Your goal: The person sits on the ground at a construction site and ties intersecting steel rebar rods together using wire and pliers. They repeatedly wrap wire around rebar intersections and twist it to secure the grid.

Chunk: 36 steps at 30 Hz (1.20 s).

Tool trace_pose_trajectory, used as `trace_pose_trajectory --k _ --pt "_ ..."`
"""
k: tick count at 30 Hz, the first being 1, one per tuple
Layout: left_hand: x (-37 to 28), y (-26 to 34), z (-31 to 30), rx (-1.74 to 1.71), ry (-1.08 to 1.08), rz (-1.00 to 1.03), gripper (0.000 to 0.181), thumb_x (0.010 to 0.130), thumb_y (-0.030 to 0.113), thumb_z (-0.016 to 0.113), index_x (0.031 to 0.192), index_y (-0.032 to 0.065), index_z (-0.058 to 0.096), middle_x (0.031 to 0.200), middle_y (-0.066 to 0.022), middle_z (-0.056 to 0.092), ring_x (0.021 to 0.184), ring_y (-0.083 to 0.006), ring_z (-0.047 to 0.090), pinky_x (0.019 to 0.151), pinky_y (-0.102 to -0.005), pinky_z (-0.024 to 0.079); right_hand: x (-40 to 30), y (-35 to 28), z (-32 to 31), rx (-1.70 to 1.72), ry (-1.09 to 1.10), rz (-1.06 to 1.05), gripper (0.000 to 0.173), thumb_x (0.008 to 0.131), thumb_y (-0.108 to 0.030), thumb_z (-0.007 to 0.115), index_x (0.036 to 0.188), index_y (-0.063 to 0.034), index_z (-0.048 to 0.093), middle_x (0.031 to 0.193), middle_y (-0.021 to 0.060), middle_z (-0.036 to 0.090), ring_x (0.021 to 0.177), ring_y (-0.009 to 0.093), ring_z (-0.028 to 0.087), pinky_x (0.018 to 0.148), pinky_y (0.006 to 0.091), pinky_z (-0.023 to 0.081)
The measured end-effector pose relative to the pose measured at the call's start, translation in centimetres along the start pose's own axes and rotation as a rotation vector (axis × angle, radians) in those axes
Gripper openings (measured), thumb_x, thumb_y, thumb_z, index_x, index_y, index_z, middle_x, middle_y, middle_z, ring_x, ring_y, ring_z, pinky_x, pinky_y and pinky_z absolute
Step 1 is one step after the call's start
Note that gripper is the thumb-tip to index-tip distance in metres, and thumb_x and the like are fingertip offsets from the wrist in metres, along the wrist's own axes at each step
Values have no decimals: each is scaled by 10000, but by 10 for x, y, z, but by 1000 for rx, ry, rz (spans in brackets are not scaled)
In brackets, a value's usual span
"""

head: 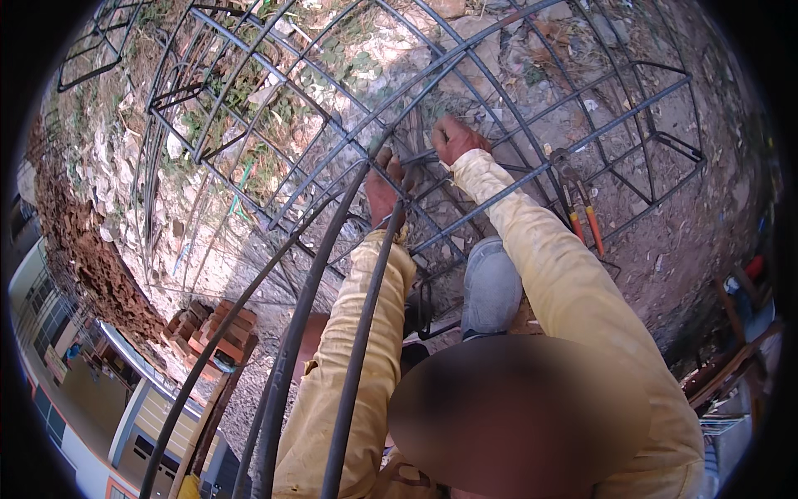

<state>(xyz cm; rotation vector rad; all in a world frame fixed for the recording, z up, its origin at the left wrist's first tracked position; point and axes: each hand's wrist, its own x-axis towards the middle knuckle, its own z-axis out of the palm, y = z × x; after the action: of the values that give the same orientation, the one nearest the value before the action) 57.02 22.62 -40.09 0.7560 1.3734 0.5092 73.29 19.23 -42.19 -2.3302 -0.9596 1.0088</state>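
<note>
A cage of steel reinforcing bars, with square stirrups, lies across the ground before me. Between its bars, close to a crossing of rods, is my left hand; its fingertips are beside the bar, and bars partly hide its grip. My right hand is curled into a fist just to the right, over the cage, with nothing visible in it. Pincers with orange and yellow handles rest at the right by a long bar of the cage, jaws pointing away from me.
Long steel bars run past my left arm towards the lower left. A stack of red bricks stands at the left near a wooden plank. Loose rods lie on stony ground. My knee is beside the cage.
</note>
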Motion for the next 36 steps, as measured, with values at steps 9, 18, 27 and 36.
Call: trace_pose_trajectory --k 9,18,27,36 --pt "8 -13 -11 143 -71 15 452 953 166 496 1354 -28 417 1187 -145 522 953 -184 577 716 -297 498 3 13 18 -42 -129 -316 154 848 -274 572 957 -174 613 997 97 617 955 307 599 803 430 483" --pt "27 -44 -49 924 82 157 385 838 176 578 1183 5 595 1002 -180 665 934 -228 645 785 -357 501 0 -9 1 -269 -163 -352 120 797 -192 584 884 -161 660 999 119 505 1043 298 539 879 470 387" --pt "6 -33 -16 714 -142 78 394 861 176 599 1187 -41 556 957 -144 674 830 -228 651 695 -340 502 3 -2 3 -284 -187 -386 194 770 -159 588 942 -158 678 995 95 525 1015 292 542 863 446 384" --pt "37 -70 -24 768 -97 -8 394 848 266 620 1105 -32 629 915 -198 679 845 -276 665 716 -388 505 2 -4 10 -383 -216 -469 205 794 -166 571 974 -175 667 1012 100 527 1050 287 534 881 444 374"
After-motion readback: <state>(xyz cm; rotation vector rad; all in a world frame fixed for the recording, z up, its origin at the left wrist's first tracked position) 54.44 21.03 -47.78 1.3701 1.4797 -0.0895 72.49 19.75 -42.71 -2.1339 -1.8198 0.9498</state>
